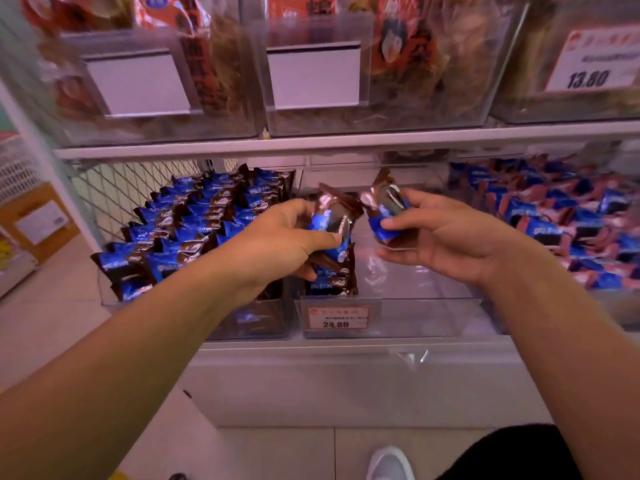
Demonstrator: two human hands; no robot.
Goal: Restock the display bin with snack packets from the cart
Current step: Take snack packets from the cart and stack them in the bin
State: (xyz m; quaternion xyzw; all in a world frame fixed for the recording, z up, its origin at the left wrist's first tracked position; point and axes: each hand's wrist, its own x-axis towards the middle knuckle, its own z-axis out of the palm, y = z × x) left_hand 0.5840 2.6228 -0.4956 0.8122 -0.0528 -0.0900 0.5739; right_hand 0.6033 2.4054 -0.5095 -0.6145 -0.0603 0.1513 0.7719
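We are filling the clear middle bin, our left hand gripping a bunch of blue-and-brown snack packets and our right hand pinching one packet above it, so next we should set them down inside.

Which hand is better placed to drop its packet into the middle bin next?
Probably the right hand. Its snack packet hangs over the bare part of the middle bin; the left hand grips several packets above the few already stacked at the bin's left side.
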